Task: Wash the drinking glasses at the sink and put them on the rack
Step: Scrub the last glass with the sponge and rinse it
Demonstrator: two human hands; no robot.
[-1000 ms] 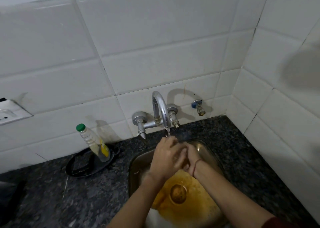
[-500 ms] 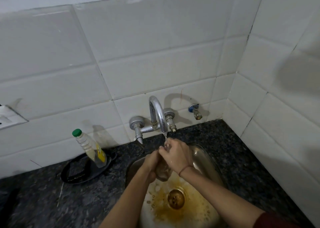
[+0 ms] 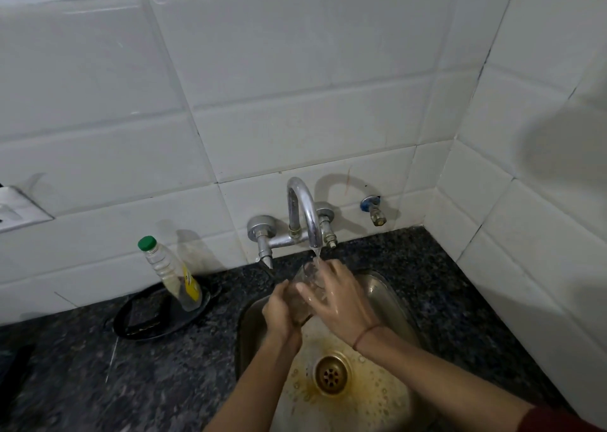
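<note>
A clear drinking glass (image 3: 303, 295) is tilted under the chrome faucet (image 3: 303, 211), its mouth up toward the running water. My left hand (image 3: 279, 310) grips the lower part of the glass. My right hand (image 3: 341, 300) is wrapped over its upper side, fingers spread across the wall, wet. Both hands are above the steel sink (image 3: 377, 293), whose basin is stained brown around the brass drain (image 3: 331, 374). No rack is in view.
A dish-soap bottle (image 3: 170, 274) with a green cap leans in a black tray (image 3: 141, 320) left of the sink on the dark granite counter (image 3: 131, 382). A small tap valve (image 3: 372, 208) juts from the tiled wall. A wall socket (image 3: 13, 210) sits far left.
The hands went from clasped together under the spout to holding the glass apart, with the glass now showing tilted under the stream. The camera view shifted slightly downward.
</note>
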